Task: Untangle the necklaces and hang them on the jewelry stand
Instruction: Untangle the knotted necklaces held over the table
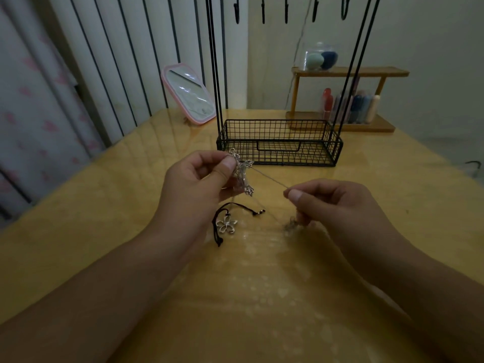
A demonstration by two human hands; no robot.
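Observation:
My left hand pinches a silver necklace with star-shaped pendants just in front of the jewelry stand. A thin silver chain runs taut from it to my right hand, which pinches the chain between thumb and fingers; more chain dangles below that hand. A black cord necklace with a silver flower pendant lies on the table between my hands. The black wire jewelry stand has a basket base, tall rods and hooks at the top.
A pink-framed mirror leans behind the stand at the left. A wooden shelf with bottles and a clear jar of sponges stands at the back right. The yellow table has a glossy cover; a curtain hangs at the left.

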